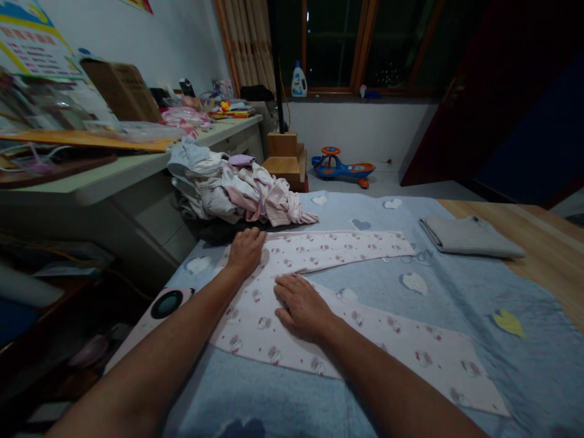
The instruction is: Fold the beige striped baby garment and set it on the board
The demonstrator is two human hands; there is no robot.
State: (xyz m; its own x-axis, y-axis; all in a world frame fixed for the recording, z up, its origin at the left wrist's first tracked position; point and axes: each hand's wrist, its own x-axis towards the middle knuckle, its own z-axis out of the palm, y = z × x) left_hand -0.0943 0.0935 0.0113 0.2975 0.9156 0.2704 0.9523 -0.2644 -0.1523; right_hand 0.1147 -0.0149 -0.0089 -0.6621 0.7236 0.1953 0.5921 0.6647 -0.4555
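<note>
Pale pink pants [269, 304] with a small cartoon-cat print lie spread on a blue cloth [292, 401], both legs pointing right. My left hand [247, 250] rests on the far side of the waist end, its fingers laid over the fabric near the edge. Close to where the legs part, my right hand [303, 304] presses flat on the pants, thumb away from the fingers. Neither hand grips anything. Part of the near leg is hidden under my right forearm.
A heap of crumpled clothes [237, 188] sits beyond my left hand. To the right lies a folded grey garment [469, 236]. A pink item with a dark round patch [166, 304] is by my left forearm. A cluttered desk [114, 176] borders the left side.
</note>
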